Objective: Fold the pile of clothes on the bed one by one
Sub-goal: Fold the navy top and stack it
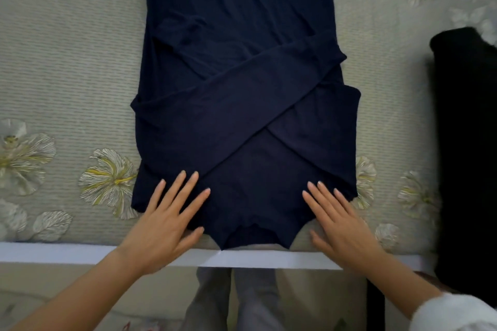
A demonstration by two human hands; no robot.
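Part-way through, judging by the layout: one navy top (242, 21) spread flat in the middle of the bed (67, 62), neckline at the near edge, hem running out of view at the far side. Two sleeves (242, 115) folded in and crossed over the body, so the narrowing looks done. Probably left to do: the lengthwise fold from near to far, then setting it aside.

Flat on the near left shoulder of the top, the left hand (164, 226), fingers straight and spread, gripping nothing. Likewise wide and flat, the right hand (341, 226), fingertips on the near right shoulder, thumb down on the bed beside it.

To the right, well apart from the top, one dark heap of clothing (465, 142). Cannot tell how many pieces in it, nor whether folded or waiting.

Count: one top in work, two crossed sleeves, two hands, one dark heap.
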